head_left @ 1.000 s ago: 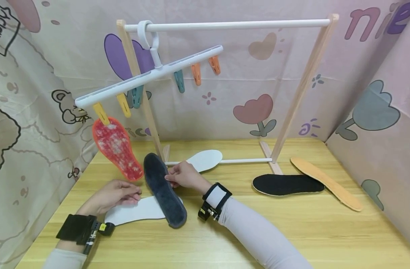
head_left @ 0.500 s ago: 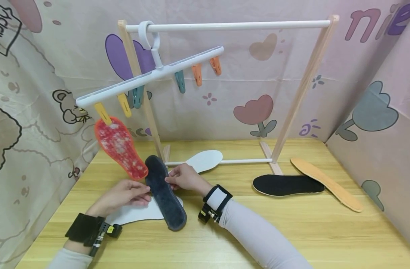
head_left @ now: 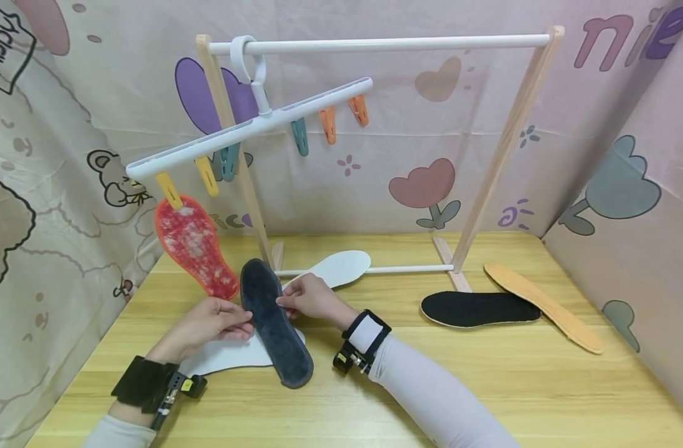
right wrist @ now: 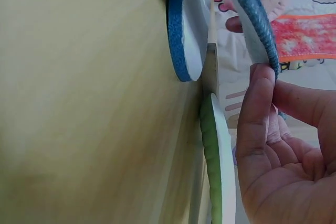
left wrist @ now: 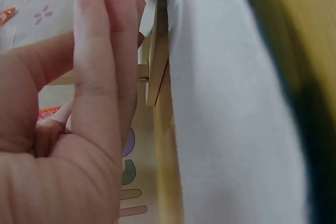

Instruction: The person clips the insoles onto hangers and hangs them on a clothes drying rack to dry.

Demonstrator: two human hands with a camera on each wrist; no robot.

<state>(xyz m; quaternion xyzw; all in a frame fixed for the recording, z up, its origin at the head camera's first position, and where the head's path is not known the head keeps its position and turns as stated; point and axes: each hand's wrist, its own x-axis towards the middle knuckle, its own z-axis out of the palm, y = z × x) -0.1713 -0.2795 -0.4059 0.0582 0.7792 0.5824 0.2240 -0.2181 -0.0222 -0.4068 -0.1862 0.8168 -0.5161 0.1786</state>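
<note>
A dark grey, plush insole (head_left: 276,330) is held up at a slant, long side toward me. My right hand (head_left: 313,300) pinches its right edge between thumb and fingertips; the right wrist view shows that pinch on the textured blue-grey insole edge (right wrist: 257,19). My left hand (head_left: 209,323) has thumb and fingertips on the opposite edge. Under the left hand, a white insole (head_left: 229,356) lies face up, partly covered by the grey one. In the left wrist view, straight left fingers (left wrist: 97,66) run beside the white insole (left wrist: 220,98).
A white hanger (head_left: 246,134) tilts from the rack bar (head_left: 403,45), with several coloured clips. A red insole (head_left: 195,246) hangs from a yellow clip (head_left: 169,190), close to the left hand. Another white insole (head_left: 341,267) lies behind. A black insole (head_left: 478,309) and an orange insole (head_left: 543,306) overlap at right.
My left hand has moved right and met the left edge of the grey insole. The right hand keeps its pinch. The red insole swung right and back.
</note>
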